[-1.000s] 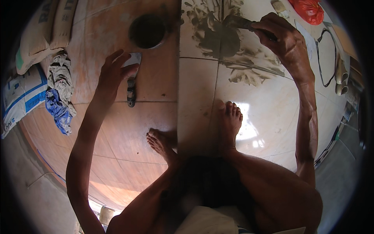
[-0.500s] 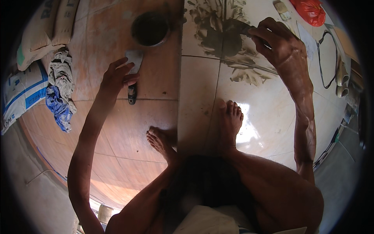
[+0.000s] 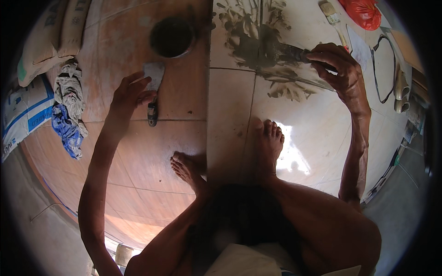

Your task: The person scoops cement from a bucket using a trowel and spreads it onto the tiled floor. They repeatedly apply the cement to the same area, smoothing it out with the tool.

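Note:
My right hand (image 3: 340,72) grips a dark putty knife (image 3: 294,51), its blade in a patch of wet grey paste (image 3: 248,39) smeared over the joints of the pale tiles. My left hand (image 3: 126,96) has its fingers apart and curved over a metal scraper (image 3: 154,73), which lies on the terracotta tiles with its dark handle toward me; I cannot tell whether the fingertips touch it. Beyond the scraper is a round dark container (image 3: 171,39). A paintbrush (image 3: 330,13) rests on the pale tiles beyond my right hand.
Stacked sacks (image 3: 41,37) and crumpled rags (image 3: 66,129) lie at left. A red bag (image 3: 361,14) is at upper right, a black strap loop (image 3: 382,99) and shoes (image 3: 401,92) at right. My bare feet stand either side of the edge between terracotta and pale tiles.
My right hand has moved down and rightward with the putty knife, exposing more of the paintbrush. My left hand's fingers have shifted down and spread a little.

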A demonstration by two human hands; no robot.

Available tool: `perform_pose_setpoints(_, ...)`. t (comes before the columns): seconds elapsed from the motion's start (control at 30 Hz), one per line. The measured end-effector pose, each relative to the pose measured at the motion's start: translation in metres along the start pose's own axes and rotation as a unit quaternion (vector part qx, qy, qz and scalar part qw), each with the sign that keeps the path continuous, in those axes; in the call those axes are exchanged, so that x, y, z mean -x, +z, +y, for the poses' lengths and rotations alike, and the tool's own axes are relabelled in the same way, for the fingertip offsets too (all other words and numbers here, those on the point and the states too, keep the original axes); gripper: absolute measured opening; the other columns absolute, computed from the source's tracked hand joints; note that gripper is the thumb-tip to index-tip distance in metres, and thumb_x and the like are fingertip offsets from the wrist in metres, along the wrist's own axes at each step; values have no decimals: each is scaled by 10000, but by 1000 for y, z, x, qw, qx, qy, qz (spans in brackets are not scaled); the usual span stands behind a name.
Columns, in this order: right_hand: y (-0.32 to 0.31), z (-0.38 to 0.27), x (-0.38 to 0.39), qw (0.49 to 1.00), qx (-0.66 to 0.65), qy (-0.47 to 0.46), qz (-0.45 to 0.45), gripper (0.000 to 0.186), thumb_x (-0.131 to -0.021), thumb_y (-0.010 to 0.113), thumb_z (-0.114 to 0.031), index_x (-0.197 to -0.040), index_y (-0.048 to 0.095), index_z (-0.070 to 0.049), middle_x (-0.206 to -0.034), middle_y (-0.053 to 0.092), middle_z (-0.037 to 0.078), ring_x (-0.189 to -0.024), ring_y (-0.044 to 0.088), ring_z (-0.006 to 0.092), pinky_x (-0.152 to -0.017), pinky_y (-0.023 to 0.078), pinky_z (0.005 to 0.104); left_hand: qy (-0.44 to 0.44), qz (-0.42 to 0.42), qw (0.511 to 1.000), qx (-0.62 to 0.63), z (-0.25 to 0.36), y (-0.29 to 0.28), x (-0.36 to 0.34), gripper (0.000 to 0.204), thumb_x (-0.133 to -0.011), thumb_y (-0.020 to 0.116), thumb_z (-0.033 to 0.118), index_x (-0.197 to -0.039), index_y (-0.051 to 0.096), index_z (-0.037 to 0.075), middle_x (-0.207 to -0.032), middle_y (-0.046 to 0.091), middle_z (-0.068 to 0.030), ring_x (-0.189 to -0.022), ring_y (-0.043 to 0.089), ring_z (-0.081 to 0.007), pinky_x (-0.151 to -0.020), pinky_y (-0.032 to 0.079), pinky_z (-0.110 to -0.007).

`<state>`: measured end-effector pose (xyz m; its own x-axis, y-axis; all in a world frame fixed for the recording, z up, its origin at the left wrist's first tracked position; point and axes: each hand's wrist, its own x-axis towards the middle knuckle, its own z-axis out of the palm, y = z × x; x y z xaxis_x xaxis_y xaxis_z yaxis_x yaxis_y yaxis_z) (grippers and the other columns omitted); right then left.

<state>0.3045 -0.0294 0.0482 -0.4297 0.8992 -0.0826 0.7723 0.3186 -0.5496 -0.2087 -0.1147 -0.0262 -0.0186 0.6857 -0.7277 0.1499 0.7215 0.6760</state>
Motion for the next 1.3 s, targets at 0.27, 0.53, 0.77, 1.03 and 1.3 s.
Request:
perform_pose_setpoints(0.27,10,-2,20,999,33,35,7,272,-903,836,-27,-1166,829,-97,-1155,767,55,-1070,775,219,-945,708,350,-32,4,999,-9,-4,2,-3,544,-1150,594,294,-1603,453,27,-1523,635,-165,-1258,729,-275,-1052,569,-375)
perform_pose_setpoints(0.53,2,0,29,996,-40,77,7,258,-920,806,8,-1162,825,-80,-1146,765,52,-1051,775,228,-947,707,354,6,-13,1000,0,3,6,-3,543,-1142,608,290,-1600,463,38,-1526,636,-152,-1253,731,-268,-1065,566,-378)
perform_pose_setpoints(0.77,-13,17,6,999,-29,35,29,235,-940,787,9,-1157,820,-74,-1135,766,49,-985,791,207,-858,710,332,-19,1,1000,-8,6,10,-2,539,-1140,609,288,-1593,467,33,-1517,641,-157,-1253,731,-264,-1068,563,-381)
perform_pose_setpoints(1.03,-13,17,-16,995,-82,46,-27,239,-956,773,25,-1181,801,-49,-1184,752,43,-1006,790,196,-939,694,326,-5,-3,1000,-22,-1,4,0,567,-1132,621,317,-1596,465,31,-1508,647,-160,-1225,735,-258,-1070,558,-393)
perform_pose_setpoints(1.3,-8,29,-39,996,-74,-32,-42,225,-964,757,38,-1181,782,-14,-1165,736,70,-977,751,170,-913,662,325,-13,-10,1000,-25,-9,3,-3,596,-1122,624,359,-1590,471,23,-1510,651,-145,-1223,731,-255,-1083,552,-412)
